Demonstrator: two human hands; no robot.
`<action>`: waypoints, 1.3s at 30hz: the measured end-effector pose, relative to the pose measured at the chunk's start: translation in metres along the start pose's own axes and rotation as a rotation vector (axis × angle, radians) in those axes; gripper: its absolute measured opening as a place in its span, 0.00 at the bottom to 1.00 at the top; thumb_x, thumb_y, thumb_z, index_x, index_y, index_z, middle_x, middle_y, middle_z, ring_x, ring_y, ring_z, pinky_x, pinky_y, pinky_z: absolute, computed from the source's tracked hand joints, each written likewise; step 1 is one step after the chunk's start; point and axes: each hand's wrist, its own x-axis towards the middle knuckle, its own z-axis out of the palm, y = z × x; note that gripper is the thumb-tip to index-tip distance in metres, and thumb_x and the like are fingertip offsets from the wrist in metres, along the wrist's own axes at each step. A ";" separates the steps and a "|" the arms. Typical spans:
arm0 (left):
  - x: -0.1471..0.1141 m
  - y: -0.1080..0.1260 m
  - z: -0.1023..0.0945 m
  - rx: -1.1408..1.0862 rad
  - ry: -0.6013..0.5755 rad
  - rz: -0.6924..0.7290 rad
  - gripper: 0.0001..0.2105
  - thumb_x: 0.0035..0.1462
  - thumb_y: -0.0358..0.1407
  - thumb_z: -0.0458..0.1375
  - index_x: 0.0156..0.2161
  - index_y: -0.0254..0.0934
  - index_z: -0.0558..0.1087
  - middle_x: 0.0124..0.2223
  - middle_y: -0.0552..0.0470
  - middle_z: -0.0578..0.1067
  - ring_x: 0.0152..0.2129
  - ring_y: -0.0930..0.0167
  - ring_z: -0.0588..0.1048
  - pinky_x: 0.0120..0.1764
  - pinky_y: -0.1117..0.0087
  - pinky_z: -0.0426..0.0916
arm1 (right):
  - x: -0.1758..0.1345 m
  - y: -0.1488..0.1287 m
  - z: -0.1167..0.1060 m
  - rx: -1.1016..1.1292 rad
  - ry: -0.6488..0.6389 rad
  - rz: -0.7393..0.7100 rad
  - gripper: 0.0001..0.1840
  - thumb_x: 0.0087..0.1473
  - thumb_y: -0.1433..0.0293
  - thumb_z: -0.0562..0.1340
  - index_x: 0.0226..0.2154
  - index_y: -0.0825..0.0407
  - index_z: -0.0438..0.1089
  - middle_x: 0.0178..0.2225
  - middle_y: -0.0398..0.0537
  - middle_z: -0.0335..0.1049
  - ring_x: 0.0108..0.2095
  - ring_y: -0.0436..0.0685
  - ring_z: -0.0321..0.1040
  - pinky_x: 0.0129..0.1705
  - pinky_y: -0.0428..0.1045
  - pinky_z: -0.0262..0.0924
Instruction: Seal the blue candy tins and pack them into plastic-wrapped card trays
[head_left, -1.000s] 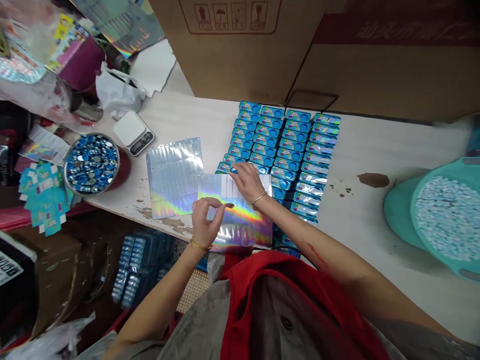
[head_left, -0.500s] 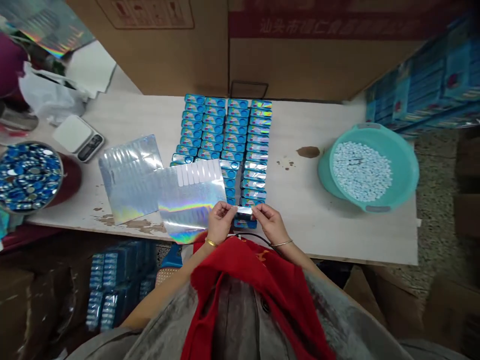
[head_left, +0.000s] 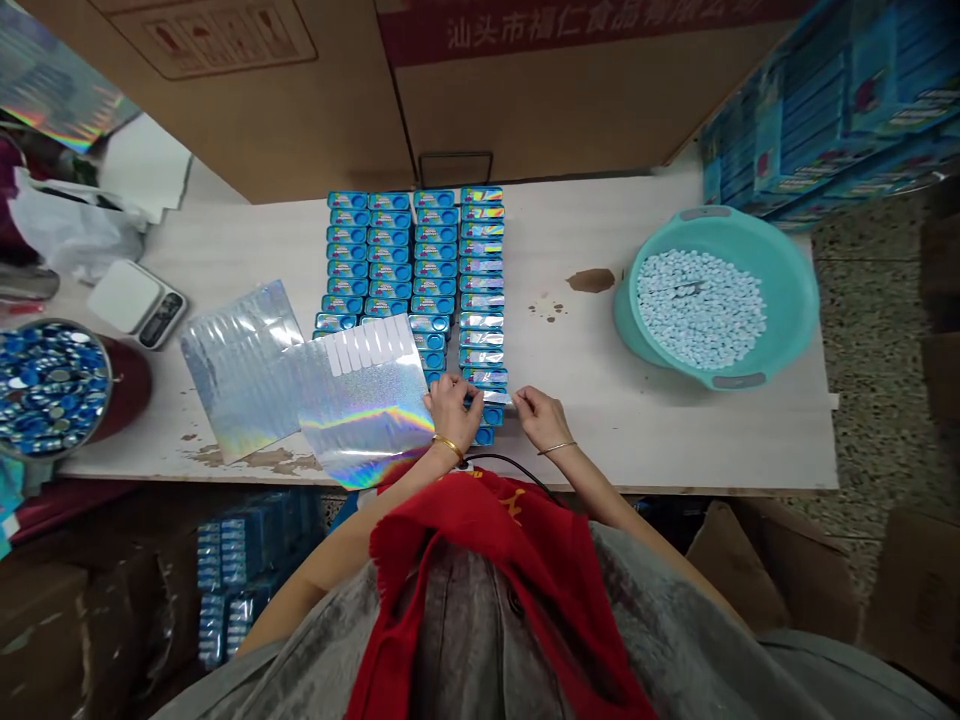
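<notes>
A narrow silvery sticker (head_left: 496, 398) lies over the upper face of a small blue tin near the front of the rightmost column. At its left end, my left hand (head_left: 454, 412) has thumb and forefinger pinched together on it. My right hand (head_left: 544, 420) pinches at the sticker's right tip. Behind the hands, blue tins (head_left: 390, 254) stand in close columns; those in the right column (head_left: 481, 283) carry shiny strips on top. Left of my left hand lies a holographic sticker sheet (head_left: 367, 400) with several strips peeled away, partly over a second sheet (head_left: 240, 370).
A teal basin (head_left: 795, 300) of small white candies stands at the right. On the left are a round container (head_left: 124, 385) of blue-and-silver pieces and a white scale (head_left: 135, 295). A large cardboard box (head_left: 540, 120) borders the back; wrapped blue packs (head_left: 810, 130) are stacked at back right.
The sticker has come down from between my raised hands onto a tin in the right column. My hands have moved slightly forward, and the view has shifted a little to the right.
</notes>
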 end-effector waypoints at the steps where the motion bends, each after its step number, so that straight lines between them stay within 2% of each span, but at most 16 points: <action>1: 0.000 0.000 0.001 0.021 -0.008 0.001 0.05 0.54 0.37 0.60 0.29 0.40 0.72 0.42 0.48 0.71 0.42 0.62 0.68 0.41 0.60 0.58 | 0.002 0.001 0.001 -0.018 -0.003 -0.008 0.16 0.57 0.58 0.52 0.26 0.48 0.65 0.20 0.43 0.64 0.23 0.54 0.59 0.30 0.48 0.51; 6: 0.004 0.002 0.001 0.103 -0.070 -0.025 0.03 0.54 0.36 0.59 0.32 0.40 0.70 0.44 0.46 0.70 0.44 0.60 0.67 0.42 0.59 0.59 | 0.003 0.008 0.009 -0.050 -0.003 -0.023 0.16 0.58 0.60 0.52 0.29 0.50 0.69 0.21 0.44 0.67 0.24 0.54 0.62 0.35 0.49 0.54; 11: 0.009 0.003 -0.003 0.149 -0.066 -0.095 0.15 0.52 0.39 0.62 0.43 0.37 0.66 0.46 0.44 0.69 0.46 0.58 0.67 0.45 0.58 0.60 | -0.015 0.012 0.023 0.075 0.116 -0.009 0.24 0.60 0.59 0.50 0.50 0.55 0.68 0.25 0.45 0.71 0.25 0.54 0.65 0.34 0.49 0.59; 14: 0.006 0.007 -0.002 0.189 -0.084 -0.128 0.16 0.52 0.40 0.62 0.44 0.38 0.66 0.47 0.43 0.69 0.46 0.57 0.67 0.46 0.58 0.60 | -0.029 0.015 0.033 0.113 0.035 -0.063 0.27 0.62 0.59 0.46 0.53 0.58 0.68 0.27 0.49 0.74 0.26 0.56 0.68 0.34 0.50 0.61; 17: 0.004 0.010 -0.005 0.199 -0.128 -0.115 0.15 0.52 0.41 0.62 0.44 0.39 0.67 0.47 0.44 0.69 0.46 0.57 0.67 0.45 0.58 0.60 | -0.035 0.023 0.036 0.010 -0.081 -0.109 0.29 0.62 0.60 0.45 0.52 0.58 0.69 0.26 0.51 0.75 0.26 0.58 0.70 0.34 0.51 0.62; 19: 0.010 -0.001 -0.018 0.155 -0.118 -0.057 0.14 0.53 0.42 0.62 0.44 0.41 0.68 0.48 0.45 0.70 0.46 0.59 0.67 0.45 0.60 0.61 | -0.033 0.028 0.034 -0.083 -0.086 -0.137 0.28 0.62 0.60 0.45 0.53 0.58 0.69 0.31 0.54 0.76 0.30 0.60 0.72 0.36 0.53 0.63; 20: 0.016 -0.012 -0.029 0.126 -0.087 -0.020 0.14 0.55 0.42 0.60 0.44 0.41 0.68 0.49 0.46 0.71 0.46 0.60 0.68 0.46 0.60 0.61 | -0.029 0.028 0.032 -0.116 -0.045 -0.136 0.29 0.62 0.60 0.46 0.54 0.58 0.68 0.33 0.55 0.77 0.31 0.60 0.72 0.37 0.53 0.63; 22: 0.032 -0.047 -0.062 0.087 0.034 0.025 0.13 0.59 0.41 0.56 0.47 0.41 0.68 0.50 0.46 0.72 0.48 0.63 0.68 0.48 0.61 0.60 | -0.019 0.021 0.025 -0.156 0.074 -0.126 0.29 0.62 0.58 0.47 0.56 0.59 0.65 0.34 0.56 0.76 0.32 0.61 0.72 0.38 0.54 0.63; 24: 0.052 -0.097 -0.103 0.106 0.187 -0.023 0.13 0.61 0.39 0.53 0.50 0.39 0.67 0.53 0.45 0.71 0.51 0.63 0.67 0.52 0.60 0.58 | -0.003 0.002 0.020 -0.167 0.171 -0.153 0.27 0.61 0.58 0.50 0.55 0.57 0.66 0.33 0.54 0.74 0.32 0.61 0.70 0.38 0.55 0.62; 26: 0.070 -0.149 -0.140 0.173 0.268 -0.139 0.17 0.61 0.39 0.53 0.54 0.39 0.66 0.57 0.43 0.69 0.56 0.60 0.64 0.55 0.57 0.54 | 0.017 -0.029 0.022 -0.150 0.192 -0.244 0.24 0.61 0.58 0.51 0.53 0.54 0.67 0.34 0.53 0.72 0.35 0.60 0.68 0.39 0.55 0.61; 28: 0.083 -0.194 -0.165 0.214 0.160 -0.201 0.18 0.58 0.40 0.56 0.53 0.40 0.68 0.55 0.44 0.71 0.56 0.58 0.64 0.57 0.54 0.51 | 0.039 -0.068 0.035 -0.124 0.155 -0.367 0.21 0.62 0.60 0.52 0.51 0.53 0.68 0.38 0.54 0.72 0.39 0.61 0.67 0.43 0.55 0.61; 30: 0.090 -0.220 -0.177 0.197 -0.015 -0.189 0.13 0.57 0.40 0.56 0.47 0.40 0.71 0.46 0.47 0.77 0.47 0.61 0.71 0.57 0.54 0.50 | 0.061 -0.111 0.060 -0.124 0.089 -0.488 0.20 0.62 0.61 0.52 0.50 0.53 0.68 0.43 0.57 0.71 0.44 0.62 0.65 0.46 0.56 0.59; 32: 0.093 -0.229 -0.182 0.157 -0.133 -0.141 0.08 0.59 0.39 0.55 0.38 0.39 0.73 0.36 0.52 0.78 0.36 0.67 0.74 0.56 0.57 0.53 | 0.078 -0.153 0.092 -0.164 -0.001 -0.593 0.20 0.63 0.62 0.51 0.52 0.53 0.68 0.49 0.58 0.69 0.50 0.63 0.62 0.50 0.57 0.55; 35: 0.093 -0.224 -0.189 0.121 -0.135 -0.032 0.12 0.61 0.40 0.51 0.30 0.38 0.71 0.31 0.54 0.76 0.32 0.70 0.72 0.51 0.63 0.57 | 0.093 -0.202 0.139 -0.246 -0.146 -0.687 0.23 0.62 0.61 0.53 0.56 0.52 0.64 0.55 0.58 0.65 0.56 0.65 0.56 0.55 0.58 0.49; 37: 0.093 -0.219 -0.195 0.114 -0.118 0.048 0.13 0.63 0.39 0.49 0.29 0.37 0.70 0.31 0.53 0.75 0.32 0.70 0.72 0.48 0.64 0.57 | 0.099 -0.222 0.161 -0.281 -0.231 -0.674 0.21 0.63 0.62 0.52 0.55 0.52 0.65 0.52 0.58 0.68 0.53 0.64 0.59 0.53 0.57 0.48; 39: 0.091 -0.216 -0.199 0.151 -0.096 0.115 0.13 0.64 0.39 0.48 0.32 0.38 0.71 0.32 0.52 0.75 0.33 0.69 0.72 0.49 0.62 0.56 | 0.103 -0.232 0.173 -0.304 -0.294 -0.612 0.18 0.64 0.65 0.50 0.49 0.52 0.69 0.45 0.55 0.72 0.47 0.62 0.63 0.48 0.55 0.49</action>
